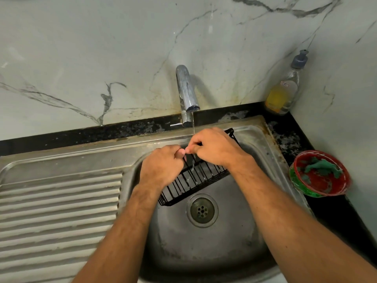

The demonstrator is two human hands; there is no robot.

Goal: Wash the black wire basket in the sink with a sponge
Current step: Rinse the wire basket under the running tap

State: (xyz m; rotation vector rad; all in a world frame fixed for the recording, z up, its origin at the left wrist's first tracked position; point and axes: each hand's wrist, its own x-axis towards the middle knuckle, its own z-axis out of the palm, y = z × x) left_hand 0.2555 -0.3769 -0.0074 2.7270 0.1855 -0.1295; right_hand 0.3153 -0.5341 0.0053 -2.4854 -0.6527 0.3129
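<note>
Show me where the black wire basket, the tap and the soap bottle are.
black wire basket (195,178): head view, on its front wire side.
tap (186,88): head view, on the spout.
soap bottle (282,94): head view, on the clear body.

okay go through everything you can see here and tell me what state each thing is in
faucet: running, thin stream.
black wire basket: tilted in the sink, wet, under the stream.
left hand: grips the basket.
right hand: grips the basket.
sink: drain open, not filled.
soap bottle: upright, partly full.
green sponge: unused, in red bowl.
</note>
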